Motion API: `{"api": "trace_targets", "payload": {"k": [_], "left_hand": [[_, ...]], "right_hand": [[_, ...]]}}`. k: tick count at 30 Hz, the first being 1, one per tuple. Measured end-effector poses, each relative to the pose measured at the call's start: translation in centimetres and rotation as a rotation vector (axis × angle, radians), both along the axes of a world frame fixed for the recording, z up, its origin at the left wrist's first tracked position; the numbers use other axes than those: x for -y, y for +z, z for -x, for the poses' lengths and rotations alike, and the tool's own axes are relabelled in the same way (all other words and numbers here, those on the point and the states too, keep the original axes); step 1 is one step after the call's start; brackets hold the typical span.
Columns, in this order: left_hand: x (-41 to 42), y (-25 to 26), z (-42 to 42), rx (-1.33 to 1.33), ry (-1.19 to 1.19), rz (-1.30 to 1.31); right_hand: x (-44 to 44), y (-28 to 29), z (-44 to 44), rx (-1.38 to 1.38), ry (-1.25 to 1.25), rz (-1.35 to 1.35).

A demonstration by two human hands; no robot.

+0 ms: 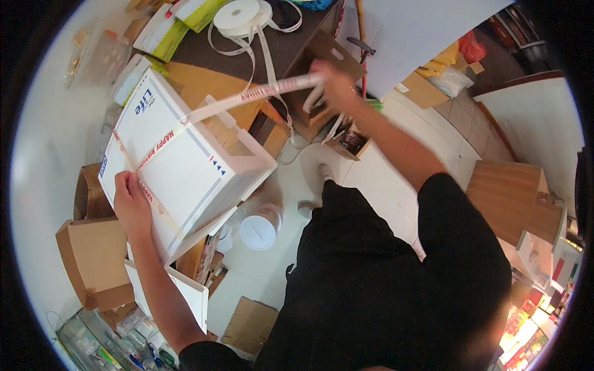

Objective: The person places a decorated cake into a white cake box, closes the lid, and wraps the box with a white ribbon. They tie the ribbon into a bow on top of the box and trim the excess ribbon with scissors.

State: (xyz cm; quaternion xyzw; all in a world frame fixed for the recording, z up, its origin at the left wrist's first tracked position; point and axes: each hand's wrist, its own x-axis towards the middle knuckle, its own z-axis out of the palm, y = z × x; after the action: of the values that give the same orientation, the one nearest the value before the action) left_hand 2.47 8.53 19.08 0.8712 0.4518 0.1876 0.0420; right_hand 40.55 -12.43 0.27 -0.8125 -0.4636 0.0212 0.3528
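A white cake box (185,162) with clear side windows stands on a wooden table at the left. White ribbon (264,90) printed in red crosses over its lid and stretches up to the right. My left hand (132,195) presses its fingertips on the ribbon where the strips cross on the lid. Blurred by motion, my right hand (332,86) grips the far stretch of ribbon, away from the box, with a loose loop hanging below it. Beyond the box lies a ribbon spool (241,16), with loose ribbon trailing from it.
Green-and-white packages (160,37) lie at the table's far left. Open cardboard boxes (100,259) stand left of the cake box. White-lidded tubs (260,232) and flattened cardboard (249,324) are on the floor. A brown carton (325,69) stands beyond my right hand; a wooden cabinet (503,199) is at the right.
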Motion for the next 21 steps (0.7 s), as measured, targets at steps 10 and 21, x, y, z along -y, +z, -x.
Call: {"api": "trace_targets", "payload": {"k": [10, 21], "left_hand": [[-0.2, -0.2, -0.2, 0.017, -0.016, 0.023], [0.4, 0.6, -0.3, 0.018, -0.021, 0.053]], "right_hand": [[16.7, 18.2, -19.4, 0.518, -0.263, -0.087], [18.1, -3.5, -2.0, 0.412, -0.143, 0.466]]}}
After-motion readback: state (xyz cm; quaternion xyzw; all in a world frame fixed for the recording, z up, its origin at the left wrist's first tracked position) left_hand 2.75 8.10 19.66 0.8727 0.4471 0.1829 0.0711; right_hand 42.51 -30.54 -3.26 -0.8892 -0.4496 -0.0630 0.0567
